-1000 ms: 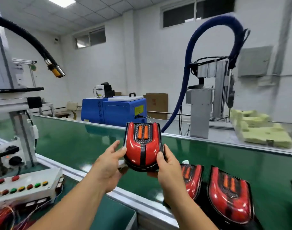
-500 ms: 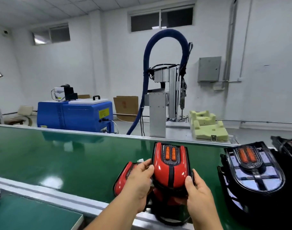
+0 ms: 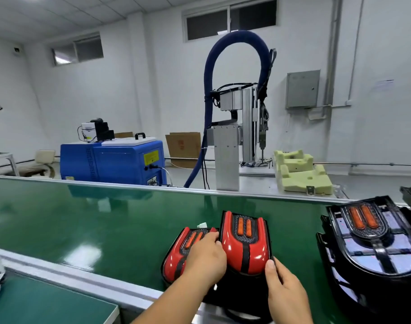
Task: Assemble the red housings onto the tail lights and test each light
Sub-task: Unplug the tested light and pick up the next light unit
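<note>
Tail light [image 3: 245, 246] grip
Your left hand [image 3: 205, 260] and right hand [image 3: 285, 293] pinch its sides, likely steadying it; second light [image 3: 180, 251] at 9 o'clock.

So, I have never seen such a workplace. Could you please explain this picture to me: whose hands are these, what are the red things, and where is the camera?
There is no robot here. The picture comes from a camera worn on a person's head, looking forward and down, so the two arms at the bottom are that person's own. The left hand and the right hand hold a red tail light by its sides, low over a green conveyor belt. A second red tail light lies on the belt just to its left, partly under the left hand. On the right is a black tail light with no red housing on it. Behind the belt stand a blue machine, a thick blue hose and pale foam blocks.
</note>
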`<state>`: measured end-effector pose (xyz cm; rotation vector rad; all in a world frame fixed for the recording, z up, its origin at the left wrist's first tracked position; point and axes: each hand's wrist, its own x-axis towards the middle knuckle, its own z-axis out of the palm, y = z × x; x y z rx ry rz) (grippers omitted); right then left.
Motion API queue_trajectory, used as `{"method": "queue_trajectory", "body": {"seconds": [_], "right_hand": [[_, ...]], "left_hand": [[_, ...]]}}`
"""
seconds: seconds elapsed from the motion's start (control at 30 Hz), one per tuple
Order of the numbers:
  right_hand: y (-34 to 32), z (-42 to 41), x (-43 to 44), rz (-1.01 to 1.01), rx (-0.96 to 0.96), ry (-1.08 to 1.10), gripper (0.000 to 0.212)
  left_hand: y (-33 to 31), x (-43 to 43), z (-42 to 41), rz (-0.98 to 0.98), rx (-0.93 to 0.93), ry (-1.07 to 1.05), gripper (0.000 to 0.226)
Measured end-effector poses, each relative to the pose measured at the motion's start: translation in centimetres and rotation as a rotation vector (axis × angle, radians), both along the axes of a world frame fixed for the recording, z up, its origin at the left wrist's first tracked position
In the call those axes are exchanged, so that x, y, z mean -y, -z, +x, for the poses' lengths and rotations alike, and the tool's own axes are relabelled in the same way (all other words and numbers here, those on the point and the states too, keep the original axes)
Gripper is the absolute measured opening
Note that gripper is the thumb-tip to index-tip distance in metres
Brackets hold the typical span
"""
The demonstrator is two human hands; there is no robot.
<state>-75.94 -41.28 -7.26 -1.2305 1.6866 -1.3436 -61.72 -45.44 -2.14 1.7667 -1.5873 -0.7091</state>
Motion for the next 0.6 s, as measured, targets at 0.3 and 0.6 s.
{"method": "queue_trajectory", "body": {"seconds": [0.3, 0.6], "right_hand": [[0.6, -1.0, 0.6, -0.045, 0.121, 0.156, 0.043], [0.5, -1.6, 1.0, -0.119, 0.258, 0.170, 0.047]], "left_hand": [[1.1, -1.2, -2.3, 0.003, -0.048, 0.028, 0.032], [-0.1, -1.2, -2.0, -0.098, 0.217, -0.014, 0.045]]}}
